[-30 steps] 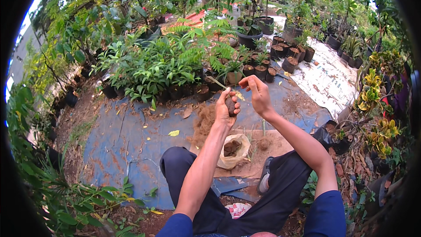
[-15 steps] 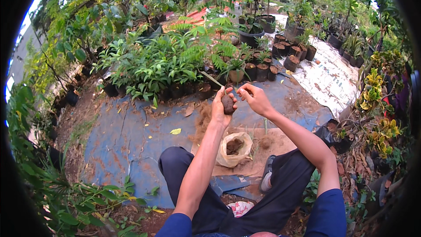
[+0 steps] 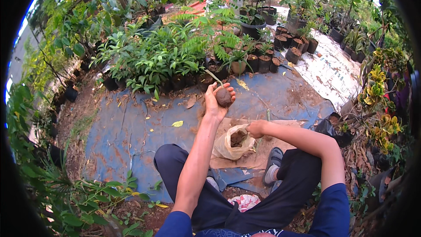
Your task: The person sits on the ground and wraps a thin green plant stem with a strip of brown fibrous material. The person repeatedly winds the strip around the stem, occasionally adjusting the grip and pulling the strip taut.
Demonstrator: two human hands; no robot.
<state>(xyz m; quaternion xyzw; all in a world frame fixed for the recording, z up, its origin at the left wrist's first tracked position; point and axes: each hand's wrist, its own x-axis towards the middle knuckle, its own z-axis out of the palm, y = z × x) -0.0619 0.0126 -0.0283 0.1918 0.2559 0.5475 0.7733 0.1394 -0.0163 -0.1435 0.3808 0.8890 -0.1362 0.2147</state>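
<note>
My left hand (image 3: 215, 101) is raised over the tarp, its fingers curled round a dark brown ball of soil (image 3: 223, 98). A slim green cutting (image 3: 214, 77) sticks out above the ball, slanting up to the left. Lower and to the right, my right hand (image 3: 256, 128) is closed at the rim of a pale, translucent sack (image 3: 226, 148). Its fingertips are partly hidden by the rim. The sack leans with its mouth toward that hand, and brown soil (image 3: 238, 138) shows inside.
A blue tarp (image 3: 118, 136) covers the ground, with a brown sheet (image 3: 221, 163) under the sack. Potted leafy plants (image 3: 149, 61) and several black pots of soil (image 3: 264, 63) line the far side. A white sheet (image 3: 324, 74) lies to the right. My shoe (image 3: 272, 162) is beside the sack.
My right hand has come down from beside the soil ball to the sack's rim. The sack's mouth has tipped toward it. My left hand still holds the ball, slightly lower and further left.
</note>
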